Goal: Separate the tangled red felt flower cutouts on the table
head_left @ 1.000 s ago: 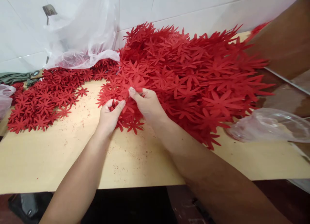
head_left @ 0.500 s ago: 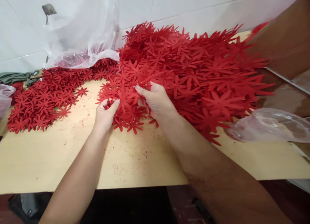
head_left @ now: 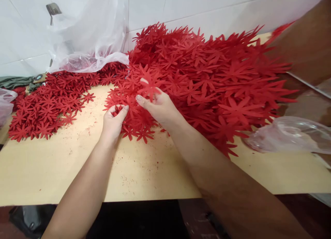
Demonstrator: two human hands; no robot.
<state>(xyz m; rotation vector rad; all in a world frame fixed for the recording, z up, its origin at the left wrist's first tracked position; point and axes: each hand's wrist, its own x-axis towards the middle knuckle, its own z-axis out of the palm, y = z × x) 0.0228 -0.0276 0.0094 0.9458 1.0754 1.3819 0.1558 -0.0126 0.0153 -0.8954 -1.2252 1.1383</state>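
Head view. Our right hand (head_left: pixel 159 106): fingers pinch one red flower (head_left: pixel 149 84), lifted just above the big pile (head_left: pixel 212 77). Our left hand (head_left: pixel 113 121): fingers curled round a small stack (head_left: pixel 119 109) at the pile's near edge, on the worktop (head_left: pixel 144 170). Left: a flat spread of flowers (head_left: pixel 49 106). Behind: a clear bag (head_left: pixel 88 35) against the wall. Right: another bag (head_left: pixel 292 135).
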